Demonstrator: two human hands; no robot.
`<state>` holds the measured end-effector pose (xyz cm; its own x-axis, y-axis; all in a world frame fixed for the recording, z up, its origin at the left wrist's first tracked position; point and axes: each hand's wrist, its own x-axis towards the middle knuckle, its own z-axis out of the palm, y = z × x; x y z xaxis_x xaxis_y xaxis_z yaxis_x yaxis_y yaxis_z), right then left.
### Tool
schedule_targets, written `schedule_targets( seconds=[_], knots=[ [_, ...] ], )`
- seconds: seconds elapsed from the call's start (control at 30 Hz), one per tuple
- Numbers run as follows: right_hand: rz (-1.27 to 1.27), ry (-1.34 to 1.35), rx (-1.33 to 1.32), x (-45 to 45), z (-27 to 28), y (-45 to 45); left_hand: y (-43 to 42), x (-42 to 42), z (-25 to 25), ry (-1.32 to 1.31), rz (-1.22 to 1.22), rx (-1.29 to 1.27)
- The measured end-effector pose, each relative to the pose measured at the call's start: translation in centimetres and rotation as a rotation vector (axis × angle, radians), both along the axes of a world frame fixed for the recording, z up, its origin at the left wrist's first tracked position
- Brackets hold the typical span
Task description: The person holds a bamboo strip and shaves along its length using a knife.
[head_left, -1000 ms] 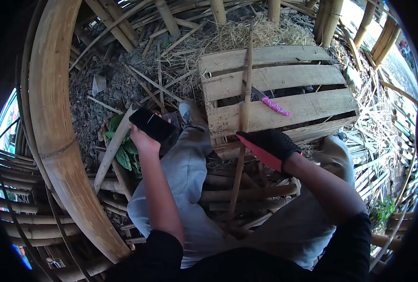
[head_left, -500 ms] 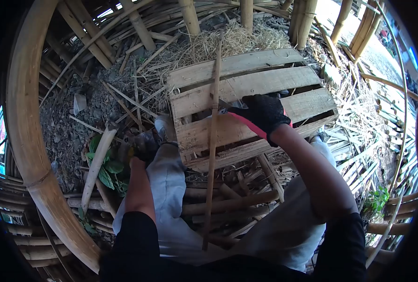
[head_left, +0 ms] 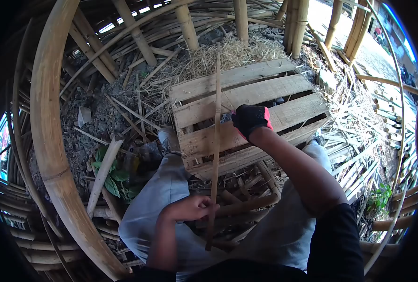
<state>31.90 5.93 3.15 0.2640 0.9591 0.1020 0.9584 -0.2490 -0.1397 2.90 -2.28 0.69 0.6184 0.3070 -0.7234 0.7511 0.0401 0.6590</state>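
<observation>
A long, narrow bamboo strip [head_left: 217,127] leans across a slatted wooden crate [head_left: 256,94], its lower end between my legs. My bare left hand [head_left: 192,208] pinches the strip near that lower end, with curled fingers. Over the crate's slats, my right hand [head_left: 252,121] wears a black and pink glove and is closed. A thin, dark knife [head_left: 228,107] pokes out of the glove toward the strip; its handle is hidden in the fist. Whether the blade touches the strip I cannot tell.
A thick curved bamboo pole [head_left: 54,164] arches up the left side. Green leaves [head_left: 117,176] and a cut bamboo piece [head_left: 104,174] lie by my left foot. Dry straw [head_left: 218,56] heaps behind the crate, and bamboo posts [head_left: 241,23] stand farther back.
My left hand has come from the ground by my left foot to the strip's lower part and closed on it. My gloved right hand has shifted slightly left and down.
</observation>
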Motion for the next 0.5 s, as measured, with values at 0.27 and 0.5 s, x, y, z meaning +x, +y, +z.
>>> schedule_targets(
  seconds=[0.27,0.5],
  knots=[
    [0.015,0.402,-0.110,5.3,3.7,-1.7,-2.4,0.0,-4.8,-0.773,0.335,-0.310],
    [-0.073,1.336,-0.025,4.9,7.6,-1.6,-0.9,-1.5,-0.1,-0.774,0.646,-0.358]
  ],
)
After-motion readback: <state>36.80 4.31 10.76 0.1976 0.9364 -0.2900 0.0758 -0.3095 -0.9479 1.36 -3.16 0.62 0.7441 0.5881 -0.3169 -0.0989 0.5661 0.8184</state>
